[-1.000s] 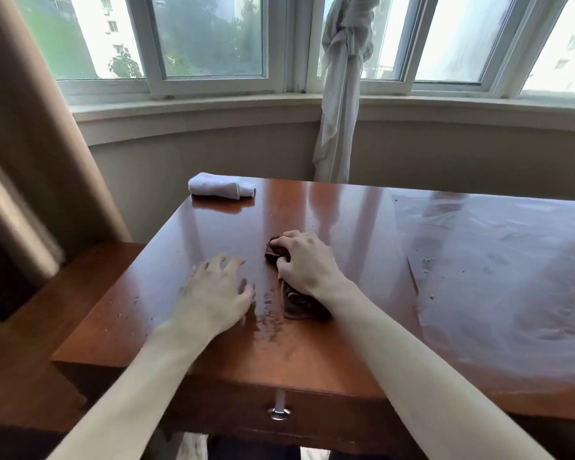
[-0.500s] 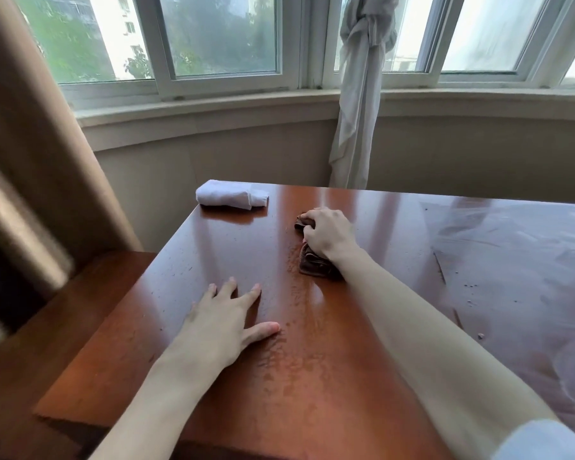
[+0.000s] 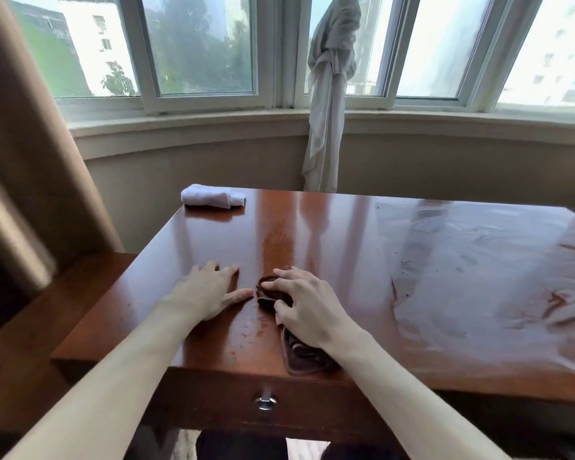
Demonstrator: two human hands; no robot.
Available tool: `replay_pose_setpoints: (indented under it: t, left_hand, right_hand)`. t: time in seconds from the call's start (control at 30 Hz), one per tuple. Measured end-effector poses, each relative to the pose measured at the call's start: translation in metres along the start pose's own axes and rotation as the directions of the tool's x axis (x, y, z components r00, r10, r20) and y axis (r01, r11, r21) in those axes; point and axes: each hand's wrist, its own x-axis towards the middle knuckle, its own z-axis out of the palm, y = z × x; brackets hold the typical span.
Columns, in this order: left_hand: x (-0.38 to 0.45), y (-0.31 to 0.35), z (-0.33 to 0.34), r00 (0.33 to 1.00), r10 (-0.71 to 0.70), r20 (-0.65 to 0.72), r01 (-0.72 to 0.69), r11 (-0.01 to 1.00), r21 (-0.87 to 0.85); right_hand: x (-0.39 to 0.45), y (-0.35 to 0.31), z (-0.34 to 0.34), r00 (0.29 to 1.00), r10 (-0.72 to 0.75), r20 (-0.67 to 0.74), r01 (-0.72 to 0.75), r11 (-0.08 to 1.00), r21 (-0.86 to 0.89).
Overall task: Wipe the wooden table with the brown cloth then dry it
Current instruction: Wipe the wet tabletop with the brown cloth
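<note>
**Two hands, two cloths on one wooden surface**

Two bare hands rest on the wooden surface (image 3: 329, 234). The right hand (image 3: 307, 310) lies on top of the one brown cloth (image 3: 301, 355), its fingers curled over the bunched front end and gripping it; the rest of the cloth trails back under the wrist to the near edge of the surface, just above the drawer. The left hand (image 3: 206, 293) lies flat and released, fingers straight and spread, palm down on the wood just beside the brown cloth, its thumb nearly reaching the cloth.

One folded white cloth (image 3: 213, 197) sits at the far left corner of the surface, well apart from both hands. A streak of wet droplets runs from near the far edge down to the hands. One metal drawer knob (image 3: 265, 401) shows on the front below. Behind, one knotted pale curtain (image 3: 329, 94) hangs before the windows (image 3: 196, 44).
</note>
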Motion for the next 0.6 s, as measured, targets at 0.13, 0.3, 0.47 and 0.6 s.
replay_pose_setpoints:
  t: [0.13,0.3,0.47,0.6]
  left_hand:
    - [-0.028,0.024,0.004,0.985,0.035,-0.169,-0.052,0.994,-0.098]
    - [-0.071,0.035,0.009,0.956,0.048,-0.29,-0.108,0.975,-0.194]
    - [-0.094,-0.018,0.034,0.909,-0.127,-0.398,0.01,0.959,-0.283]
    - [-0.096,-0.033,0.058,0.839,-0.184,-0.513,0.001,0.942,-0.336]
  right_hand:
    - [-0.043,-0.004,-0.008,0.994,-0.085,0.07,0.081,0.995,0.06]
    - [0.003,0.038,-0.021,0.981,0.166,-0.097,-0.167,0.986,0.001]
    - [0.007,-0.004,0.01,0.995,0.024,-0.094,-0.032,0.995,-0.092]
    - [0.02,-0.051,0.025,0.963,-0.25,0.104,0.243,0.967,0.074]
